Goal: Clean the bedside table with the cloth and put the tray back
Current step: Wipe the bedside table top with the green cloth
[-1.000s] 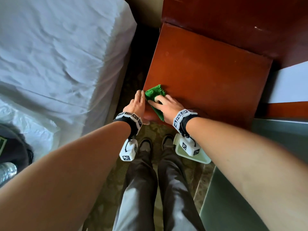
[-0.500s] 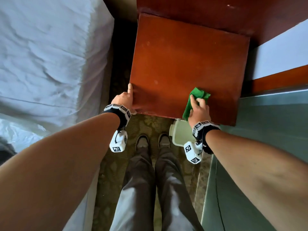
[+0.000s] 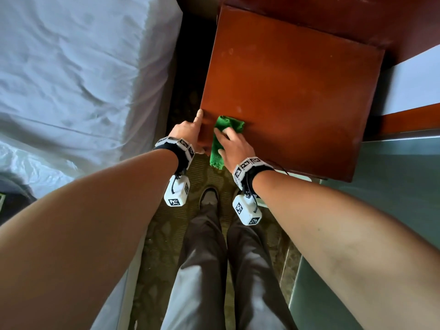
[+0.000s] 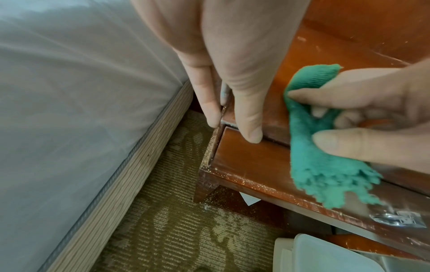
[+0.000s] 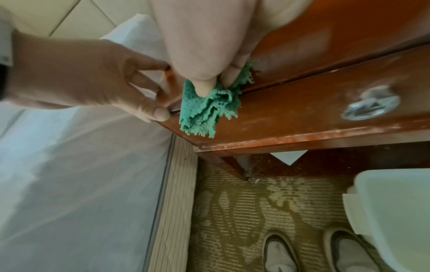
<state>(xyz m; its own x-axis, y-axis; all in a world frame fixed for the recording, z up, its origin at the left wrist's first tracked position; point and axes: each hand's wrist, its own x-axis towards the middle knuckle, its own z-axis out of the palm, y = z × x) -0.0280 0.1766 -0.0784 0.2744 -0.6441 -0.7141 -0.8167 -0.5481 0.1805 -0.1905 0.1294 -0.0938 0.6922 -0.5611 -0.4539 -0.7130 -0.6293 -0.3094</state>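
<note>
The green cloth [image 3: 225,136] sits at the desk's [image 3: 297,91] near corner by the bed [image 3: 71,67], bunched under the right hand [image 3: 234,145], whose fingers curl over it while its frayed end hangs over the desk's front edge. The left hand [image 3: 190,132] grips that same corner just beside the cloth, thumb on the front. The pale tray [image 5: 395,211] lies on the carpet below the desk's front.
</note>
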